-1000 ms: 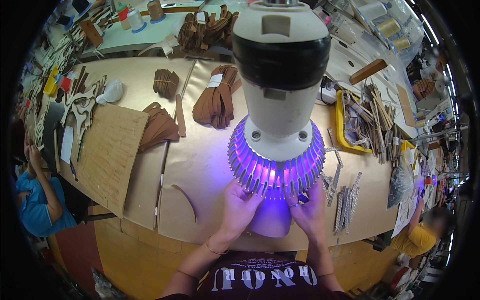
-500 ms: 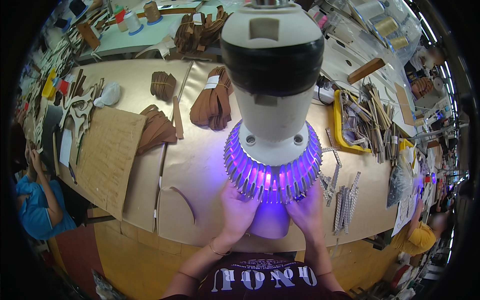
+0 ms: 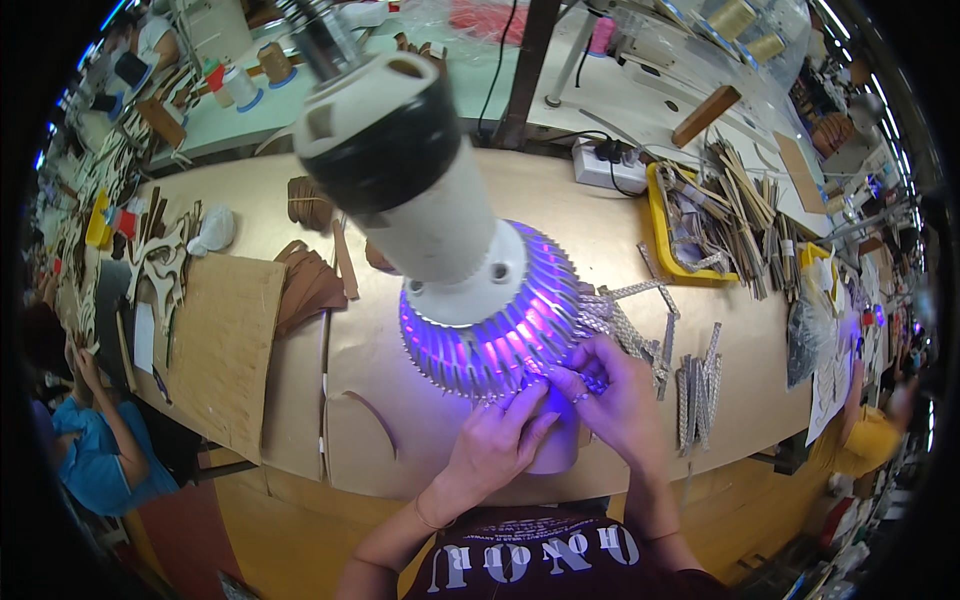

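A purple-lit lamp (image 3: 430, 230) blocks the way just beyond the left hand (image 3: 495, 440). Braided strips (image 3: 622, 325) crowd the space past the right hand (image 3: 615, 400). Bare surface (image 3: 425, 425) leaves passage between left hand and curved brown strip (image 3: 380, 425).

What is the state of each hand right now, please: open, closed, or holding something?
Left hand: partly curled; whether it holds anything cannot be told.
Right hand: closed, seemingly pinching a narrow braided strip, tinted violet.

Lamp (image 3: 445, 235) now slanting leftward, left hand (image 3: 492, 440) and right hand (image 3: 618, 400) closer together; more braided strips (image 3: 622, 328) showing
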The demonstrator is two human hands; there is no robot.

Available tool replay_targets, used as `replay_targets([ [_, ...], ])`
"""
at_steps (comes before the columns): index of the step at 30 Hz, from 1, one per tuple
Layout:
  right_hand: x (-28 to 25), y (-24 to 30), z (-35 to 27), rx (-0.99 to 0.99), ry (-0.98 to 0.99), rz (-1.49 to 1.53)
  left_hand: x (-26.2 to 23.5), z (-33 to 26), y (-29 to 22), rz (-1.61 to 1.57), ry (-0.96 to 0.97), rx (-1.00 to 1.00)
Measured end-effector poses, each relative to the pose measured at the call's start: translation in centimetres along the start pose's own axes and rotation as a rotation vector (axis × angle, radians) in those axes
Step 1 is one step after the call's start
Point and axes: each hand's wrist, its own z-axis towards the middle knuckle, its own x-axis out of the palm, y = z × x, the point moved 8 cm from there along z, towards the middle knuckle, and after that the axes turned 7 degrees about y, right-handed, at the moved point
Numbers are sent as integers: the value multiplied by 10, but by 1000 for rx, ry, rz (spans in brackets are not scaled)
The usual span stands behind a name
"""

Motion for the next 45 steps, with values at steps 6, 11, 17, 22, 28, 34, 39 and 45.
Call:
replay_targets([
  [6,-24,-11,-8,95,58,-152,5,2,-6,122,88,63],
  [11,-26,-13,-7,24,19,-115,9,3,-5,146,164,7],
  [17,-26,-29,-6,15,33,-36,8,8,-12,199,217,-36],
  [22,-16,-45,-8,55,35,36,7,12,-18,259,229,-26],
  [28,-11,-54,-10,52,14,51,7,12,-19,271,226,-41],
  [34,1,-63,-7,73,17,50,7,9,-16,261,227,-58],
  [39,0,-58,-10,101,1,9,8,8,-12,188,250,-95],
  [45,2,-22,-5,-25,36,-58,-8,-4,-28,336,73,-48],
])
